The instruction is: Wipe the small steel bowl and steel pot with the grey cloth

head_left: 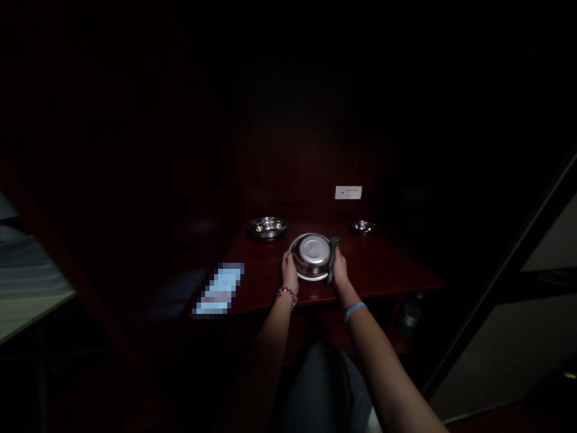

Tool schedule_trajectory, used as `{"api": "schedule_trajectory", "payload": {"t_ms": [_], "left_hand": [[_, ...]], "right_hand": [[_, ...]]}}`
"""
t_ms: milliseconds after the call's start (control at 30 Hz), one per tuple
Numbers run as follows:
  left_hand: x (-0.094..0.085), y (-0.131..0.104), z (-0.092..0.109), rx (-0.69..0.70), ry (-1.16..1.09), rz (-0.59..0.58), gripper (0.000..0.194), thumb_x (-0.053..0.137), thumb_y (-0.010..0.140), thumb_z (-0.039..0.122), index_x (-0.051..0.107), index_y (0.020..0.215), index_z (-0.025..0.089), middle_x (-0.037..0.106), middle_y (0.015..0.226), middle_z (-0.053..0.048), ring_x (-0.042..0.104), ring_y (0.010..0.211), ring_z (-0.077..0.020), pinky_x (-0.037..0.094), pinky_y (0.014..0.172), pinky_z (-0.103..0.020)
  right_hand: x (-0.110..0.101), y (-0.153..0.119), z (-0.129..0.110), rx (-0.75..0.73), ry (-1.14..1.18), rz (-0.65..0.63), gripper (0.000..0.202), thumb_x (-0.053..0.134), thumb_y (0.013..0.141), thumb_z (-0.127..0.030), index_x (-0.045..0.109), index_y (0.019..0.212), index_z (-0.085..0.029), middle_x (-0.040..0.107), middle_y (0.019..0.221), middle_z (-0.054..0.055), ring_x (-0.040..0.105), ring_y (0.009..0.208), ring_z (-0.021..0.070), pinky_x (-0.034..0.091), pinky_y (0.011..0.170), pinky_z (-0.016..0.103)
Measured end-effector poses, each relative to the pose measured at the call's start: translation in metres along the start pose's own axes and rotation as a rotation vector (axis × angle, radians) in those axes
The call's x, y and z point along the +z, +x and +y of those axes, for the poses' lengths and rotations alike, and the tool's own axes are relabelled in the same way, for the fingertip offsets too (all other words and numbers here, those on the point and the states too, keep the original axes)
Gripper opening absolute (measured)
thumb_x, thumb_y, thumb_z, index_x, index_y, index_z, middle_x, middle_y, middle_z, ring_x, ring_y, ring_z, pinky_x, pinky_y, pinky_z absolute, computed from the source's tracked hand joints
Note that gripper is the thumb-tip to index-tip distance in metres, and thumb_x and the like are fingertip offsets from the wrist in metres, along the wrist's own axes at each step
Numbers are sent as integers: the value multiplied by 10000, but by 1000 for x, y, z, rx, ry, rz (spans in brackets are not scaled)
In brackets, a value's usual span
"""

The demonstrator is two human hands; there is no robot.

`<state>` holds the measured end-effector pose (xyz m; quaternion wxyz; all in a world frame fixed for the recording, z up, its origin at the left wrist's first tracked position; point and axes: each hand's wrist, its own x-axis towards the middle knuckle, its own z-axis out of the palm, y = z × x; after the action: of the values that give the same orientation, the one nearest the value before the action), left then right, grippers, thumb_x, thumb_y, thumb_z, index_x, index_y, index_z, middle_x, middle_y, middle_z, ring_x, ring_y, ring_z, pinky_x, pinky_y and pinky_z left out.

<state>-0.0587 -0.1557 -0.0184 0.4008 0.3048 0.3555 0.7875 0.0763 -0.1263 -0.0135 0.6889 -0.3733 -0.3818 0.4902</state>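
Observation:
A shiny metal bowl [312,251] is held bottom up between my two hands, over the front part of a dark red table [383,267]. My left hand [289,272] grips its left rim, fingers closed around the edge. On the opposite side, my right hand [341,267] presses a dark grey cloth [334,255] against the bowl's rim. Behind and to the left, a few similar metal bowls [267,228] sit nested, openings up. A smaller metal bowl [363,227] stands near the back right of the table.
A lit screen [219,290], blurred out, lies at the table's left front edge. The back wall carries a white socket panel [348,192]. Under the table at right stands a bottle-like container [411,314]. Dark walls close in on both sides.

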Motion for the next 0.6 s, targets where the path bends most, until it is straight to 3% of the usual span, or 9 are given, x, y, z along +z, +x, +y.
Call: {"api": "schedule_trajectory", "payload": {"t_ms": [233, 367, 467, 600], "left_hand": [[5, -9, 11, 4, 44, -15, 224, 602, 796, 377, 613, 925, 195, 649, 932, -34, 602, 921, -172, 431, 942, -335], [8, -17, 15, -67, 75, -120, 223, 635, 788, 376, 620, 925, 200, 656, 961, -56, 603, 949, -192, 444, 920, -346], [9, -20, 16, -81, 91, -164, 228, 642, 791, 360, 621, 955, 203, 664, 971, -64, 612, 934, -191, 469, 882, -337], [7, -15, 14, -54, 41, -99, 270, 590, 831, 347, 607, 1063, 211, 669, 1043, -70, 626, 961, -176, 475, 900, -338]], "right_hand": [[0, 0, 0, 7, 114, 111, 474, 527, 824, -549, 688, 916, -114, 739, 878, 87, 682, 792, 184, 514, 711, 252], [-1, -1, 0, -41, 147, 173, 466, 422, 880, -534, 664, 916, -138, 738, 905, 78, 687, 827, 175, 520, 737, 251], [0, -1, 1, -47, 146, 153, 469, 410, 887, -533, 661, 936, -139, 736, 921, 76, 681, 857, 172, 516, 769, 253], [0, 2, 5, -54, 59, 50, 447, 487, 853, -533, 672, 921, -132, 734, 896, 62, 665, 842, 166, 498, 782, 246]]}}
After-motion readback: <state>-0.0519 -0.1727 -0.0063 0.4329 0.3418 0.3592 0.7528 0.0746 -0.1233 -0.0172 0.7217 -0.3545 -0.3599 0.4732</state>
